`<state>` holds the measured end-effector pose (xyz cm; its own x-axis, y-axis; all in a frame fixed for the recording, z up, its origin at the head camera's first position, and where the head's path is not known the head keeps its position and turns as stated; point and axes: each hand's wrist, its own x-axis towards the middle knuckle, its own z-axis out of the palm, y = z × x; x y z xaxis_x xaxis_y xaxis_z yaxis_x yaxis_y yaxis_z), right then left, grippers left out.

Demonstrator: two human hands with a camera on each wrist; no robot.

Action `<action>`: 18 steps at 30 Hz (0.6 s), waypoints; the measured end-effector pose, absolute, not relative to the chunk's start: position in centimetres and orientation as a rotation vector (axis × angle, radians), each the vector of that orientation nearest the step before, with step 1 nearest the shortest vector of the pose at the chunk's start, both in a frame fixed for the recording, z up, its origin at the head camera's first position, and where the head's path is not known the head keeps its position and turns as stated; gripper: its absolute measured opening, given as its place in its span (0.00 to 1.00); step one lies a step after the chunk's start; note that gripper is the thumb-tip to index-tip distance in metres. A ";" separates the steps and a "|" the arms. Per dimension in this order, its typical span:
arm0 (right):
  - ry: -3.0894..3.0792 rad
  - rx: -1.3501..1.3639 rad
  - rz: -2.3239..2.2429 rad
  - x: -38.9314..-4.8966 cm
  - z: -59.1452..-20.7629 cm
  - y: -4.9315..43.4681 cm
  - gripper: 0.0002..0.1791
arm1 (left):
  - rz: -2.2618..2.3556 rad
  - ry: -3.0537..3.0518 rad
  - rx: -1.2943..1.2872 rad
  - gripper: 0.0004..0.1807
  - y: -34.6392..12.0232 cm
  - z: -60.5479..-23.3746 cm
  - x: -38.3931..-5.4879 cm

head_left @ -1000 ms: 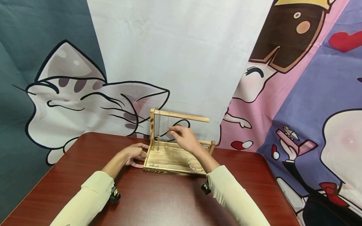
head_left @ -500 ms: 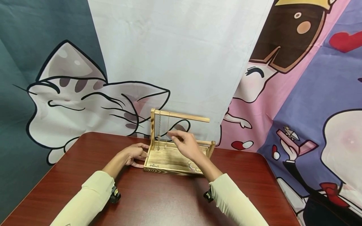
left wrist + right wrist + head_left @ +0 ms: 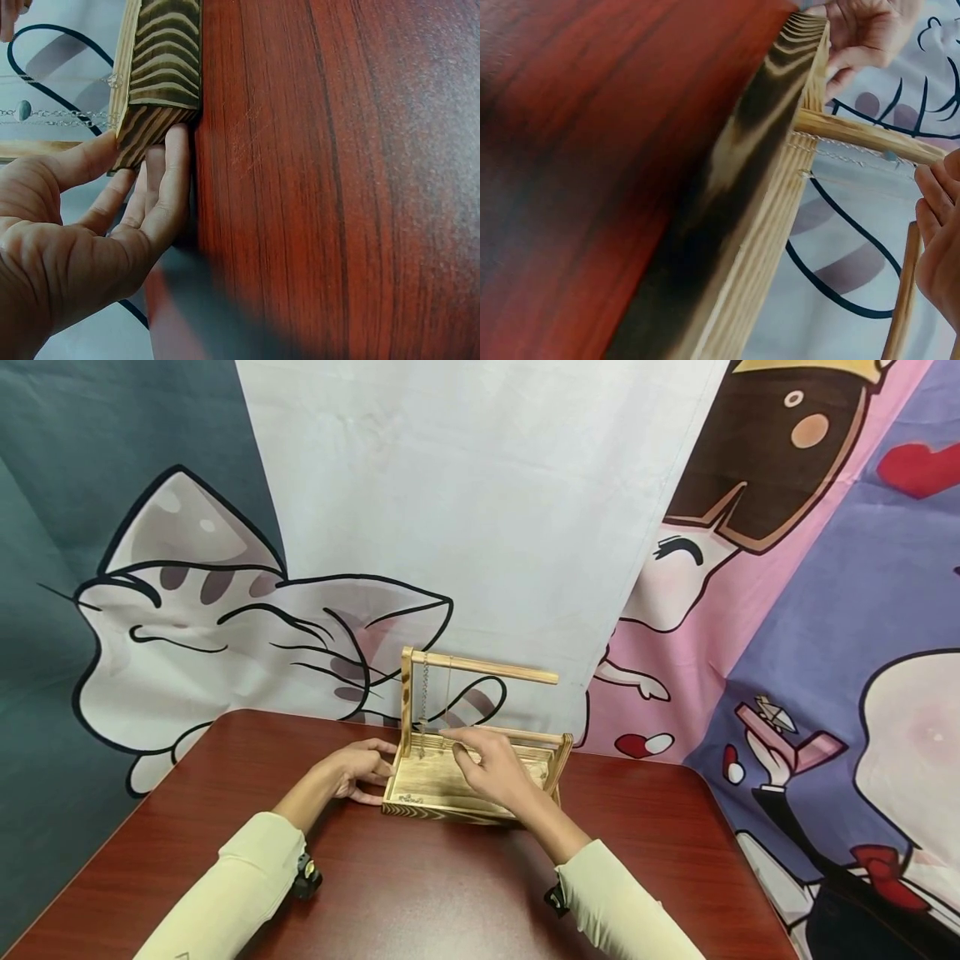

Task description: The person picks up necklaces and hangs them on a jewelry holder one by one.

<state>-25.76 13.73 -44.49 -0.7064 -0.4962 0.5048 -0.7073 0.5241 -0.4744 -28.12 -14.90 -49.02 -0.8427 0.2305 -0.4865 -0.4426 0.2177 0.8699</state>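
Observation:
A wooden jewelry stand (image 3: 407, 702) with a tray base and a top bar sits on the table. My left hand (image 3: 363, 767) holds the tray's left end; in the left wrist view its thumb meets the rim and its fingers press the end wall (image 3: 154, 124). From the bar hang a thicker silver chain necklace (image 3: 424, 689) and, to its right, a thin necklace (image 3: 449, 681). My right hand (image 3: 491, 764) is over the tray, index finger reaching toward the thin necklace's lower part, thumb apart. The tray's front right corner is partly hidden behind the right hand.
A small piece of silver jewelry (image 3: 410, 798) lies in the tray's front left corner. A lower rod (image 3: 525, 735) runs along the stand's back. The reddish-brown table (image 3: 420, 893) ends at a printed cartoon backdrop (image 3: 525, 527) behind the stand.
My right hand has moved down along the thin necklace, its thumb and index finger parting. It now covers the bracelet seen earlier in the tray. The left hand stays at the tray's end.

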 end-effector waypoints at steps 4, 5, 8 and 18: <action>-2.503 0.999 0.930 -25.3 -45.3 13.8 0.20 | 1.676 1.969 -0.195 0.34 -14.8 -49.0 -28.1; -2.523 0.990 0.935 -25.3 -45.4 13.9 0.20 | 1.674 1.971 -0.190 0.34 -14.9 -49.0 -28.1; -2.596 0.935 0.967 -25.0 -45.9 14.0 0.21 | 1.676 1.973 -0.185 0.34 -14.8 -48.9 -28.1; -2.794 0.778 1.022 -24.8 -47.6 14.2 0.34 | 1.671 1.992 -0.179 0.35 -15.0 -48.8 -27.9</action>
<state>-24.79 14.23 -47.61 -0.8699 -0.4371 0.2286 -0.4814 0.6514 -0.5865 -27.88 -14.98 -48.81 -0.8514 0.2297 -0.4716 -0.4245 0.2262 0.8767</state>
